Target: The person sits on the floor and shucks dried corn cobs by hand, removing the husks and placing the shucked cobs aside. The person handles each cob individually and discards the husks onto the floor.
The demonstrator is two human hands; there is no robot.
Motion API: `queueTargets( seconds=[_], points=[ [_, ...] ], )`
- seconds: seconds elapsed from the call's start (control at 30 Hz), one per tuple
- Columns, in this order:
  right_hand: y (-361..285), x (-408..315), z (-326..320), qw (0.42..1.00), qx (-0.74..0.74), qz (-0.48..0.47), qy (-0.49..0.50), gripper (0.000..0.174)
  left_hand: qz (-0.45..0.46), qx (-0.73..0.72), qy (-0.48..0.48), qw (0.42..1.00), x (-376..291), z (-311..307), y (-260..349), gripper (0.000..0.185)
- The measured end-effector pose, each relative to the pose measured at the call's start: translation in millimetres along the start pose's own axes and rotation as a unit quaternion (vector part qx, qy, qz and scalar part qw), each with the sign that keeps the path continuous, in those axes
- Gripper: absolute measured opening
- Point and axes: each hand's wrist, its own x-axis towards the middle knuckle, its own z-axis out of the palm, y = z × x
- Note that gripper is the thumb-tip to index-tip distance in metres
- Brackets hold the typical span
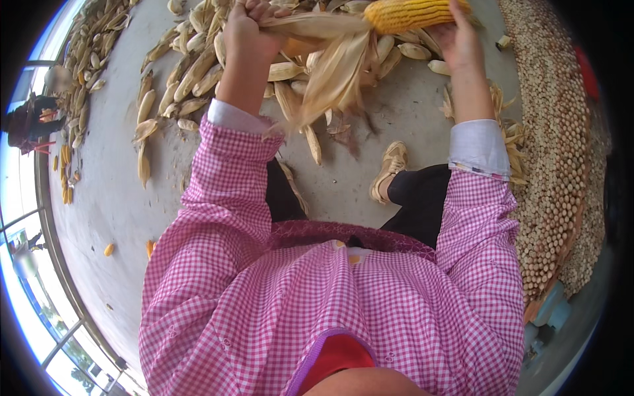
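Note:
My right hand [458,42] grips an ear of yellow corn [411,16] at the top of the view, its kernels bare. Dry pale husk [322,24] stretches from the base of the ear to my left hand [257,24], whose fingers are closed around it. More loose husk leaves [337,79] hang down from the same ear between my hands. Below and behind them lies a heap of corn ears still in their husks [198,74], partly hidden by my left arm.
Another long pile of husked-over ears [84,74] runs along the left, with several bare yellow ears [65,173] at its near end. On the right rises a stacked bank of corncobs [545,198]. A person [34,119] is at the far left. My shoe [391,168] rests on the concrete floor [342,188].

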Motion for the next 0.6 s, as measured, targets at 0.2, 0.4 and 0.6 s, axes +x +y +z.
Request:
queueTargets(
  seconds=[0.2, 0.4, 0.6],
  points=[
    [-12.5, -1.6, -6.9, 0.999, -0.014, -0.049, -0.006, 0.035, -0.057, 0.220, -0.076, 0.971, 67.4, -80.3, 24.1, 0.041],
    [-29.2, -45.5, 28.6, 0.867, -0.377, -0.322, -0.048, 0.034, 0.176, 0.760, -0.100, 0.618, -5.5, -3.7, -1.8, 0.052],
    [-4.5, -82.3, 61.8, 0.794, -0.447, -0.360, -0.199, 0.052, -0.329, 0.259, -0.110, 0.901, -38.5, -4.9, -73.1, 0.061]
  ],
)
